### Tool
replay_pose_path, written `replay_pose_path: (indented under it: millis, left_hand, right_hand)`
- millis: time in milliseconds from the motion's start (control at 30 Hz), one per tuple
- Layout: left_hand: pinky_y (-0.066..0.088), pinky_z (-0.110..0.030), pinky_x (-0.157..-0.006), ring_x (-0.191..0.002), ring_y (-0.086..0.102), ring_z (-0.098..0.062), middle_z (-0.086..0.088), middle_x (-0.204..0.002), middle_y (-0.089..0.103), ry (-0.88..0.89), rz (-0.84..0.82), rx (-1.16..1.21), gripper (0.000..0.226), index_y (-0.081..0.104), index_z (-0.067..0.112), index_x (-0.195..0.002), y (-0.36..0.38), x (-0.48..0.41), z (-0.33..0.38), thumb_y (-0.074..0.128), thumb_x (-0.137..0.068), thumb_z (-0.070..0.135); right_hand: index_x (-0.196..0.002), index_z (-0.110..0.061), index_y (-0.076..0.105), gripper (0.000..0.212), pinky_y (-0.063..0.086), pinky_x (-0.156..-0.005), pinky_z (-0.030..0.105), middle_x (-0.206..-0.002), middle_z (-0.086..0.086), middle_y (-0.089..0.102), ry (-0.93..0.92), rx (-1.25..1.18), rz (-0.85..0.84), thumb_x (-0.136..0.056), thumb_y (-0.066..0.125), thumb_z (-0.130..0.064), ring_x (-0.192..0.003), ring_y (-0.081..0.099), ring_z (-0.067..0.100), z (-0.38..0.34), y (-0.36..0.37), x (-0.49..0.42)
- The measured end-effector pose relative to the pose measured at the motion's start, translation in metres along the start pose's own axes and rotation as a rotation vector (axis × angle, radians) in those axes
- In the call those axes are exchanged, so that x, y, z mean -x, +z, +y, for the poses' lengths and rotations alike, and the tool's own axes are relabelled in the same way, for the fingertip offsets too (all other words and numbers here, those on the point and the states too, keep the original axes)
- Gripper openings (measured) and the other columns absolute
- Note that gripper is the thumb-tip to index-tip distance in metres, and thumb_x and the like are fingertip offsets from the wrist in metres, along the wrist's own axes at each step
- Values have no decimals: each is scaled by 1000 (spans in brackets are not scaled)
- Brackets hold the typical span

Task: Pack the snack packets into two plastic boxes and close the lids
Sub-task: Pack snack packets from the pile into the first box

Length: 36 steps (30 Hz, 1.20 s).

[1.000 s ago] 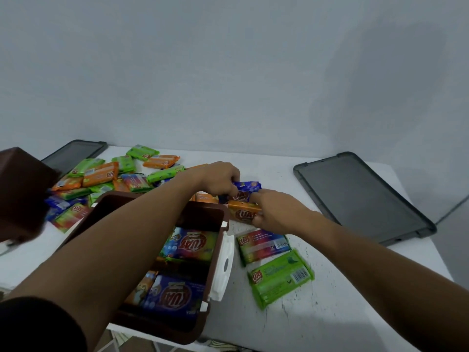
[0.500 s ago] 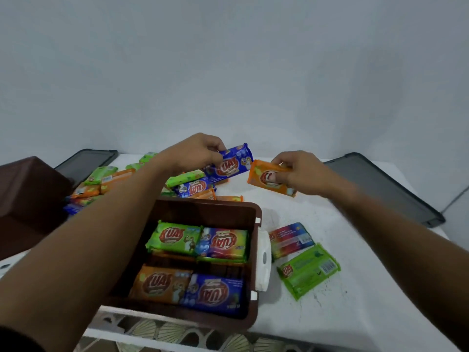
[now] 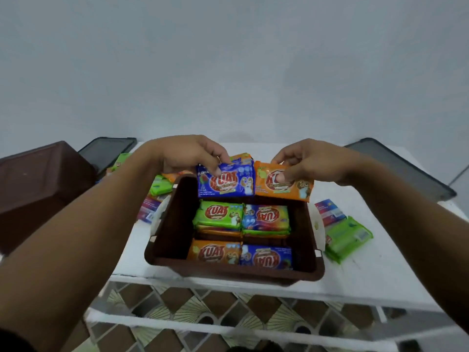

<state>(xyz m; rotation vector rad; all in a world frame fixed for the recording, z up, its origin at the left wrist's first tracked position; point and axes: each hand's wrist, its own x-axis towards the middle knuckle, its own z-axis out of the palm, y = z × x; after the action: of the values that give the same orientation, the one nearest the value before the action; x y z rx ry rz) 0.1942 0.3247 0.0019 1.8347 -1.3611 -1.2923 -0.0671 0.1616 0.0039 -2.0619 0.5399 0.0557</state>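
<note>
Flanking the open box (image 3: pixel 236 272): loose packets (image 3: pixel 348 237), grey lids (image 3: pixel 406 171), second box (image 3: pixel 38 184).

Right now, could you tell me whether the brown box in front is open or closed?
Open: the brown box has no lid on; packets show inside.

"KUAT" is printed on the blue packet (image 3: pixel 225 182), green packet (image 3: pixel 217 215) and boxed orange packet (image 3: pixel 214 252).
</note>
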Motion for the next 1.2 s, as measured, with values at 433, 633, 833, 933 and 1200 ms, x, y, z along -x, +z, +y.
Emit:
replay_pose_path:
  millis: [433, 633, 833, 933, 1200]
  left_hand:
    - [58, -38, -92, -108, 68, -16, 3, -120, 71, -147, -314, -648, 29, 68, 19, -125, 53, 9, -39, 69, -95, 19]
    - [62, -39, -87, -114, 64, -21, -2, -130, 63, -228, -355, -706, 34, 61, 20, -135, 68, 9, -41, 60, -101, 22]
    - [57, -39, -96, -112, 62, -18, 1, -129, 62, -248, -434, -784, 41, 59, 28, -135, 79, 10, -40, 67, -96, 35]
    - [61, -39, -89, -112, 63, -22, -2, -129, 61, -272, -473, -717, 45, 57, 23, -136, 78, 9, -41, 72, -93, 28]
    - [57, -45, -97, -118, 60, -24, -4, -132, 62, -269, -528, -758, 45, 60, 19, -134, 75, 4, -41, 73, -91, 20]
  right_hand:
    - [-115, -23, 68, 23, 53, -84, 31, -105, -5, 69, 200, 590, -185, -92, 69, -28, -94, 65, 16, 5, 103, -2]
    - [-134, -24, 59, 40, 48, -92, 31, -126, -1, 63, 265, 798, -378, -100, 54, -44, -108, 59, 18, 0, 117, 2]
    - [-139, -26, 54, 42, 43, -94, 31, -133, -1, 58, 261, 789, -456, -102, 51, -44, -116, 54, 18, -2, 120, 0]
    - [-140, -25, 54, 42, 42, -92, 29, -133, -2, 58, 236, 771, -452, -102, 51, -43, -116, 54, 17, -1, 120, 0]
    - [-143, -25, 55, 41, 46, -105, 35, -135, -4, 61, 122, 697, -419, -103, 50, -37, -119, 56, 15, 8, 122, 3]
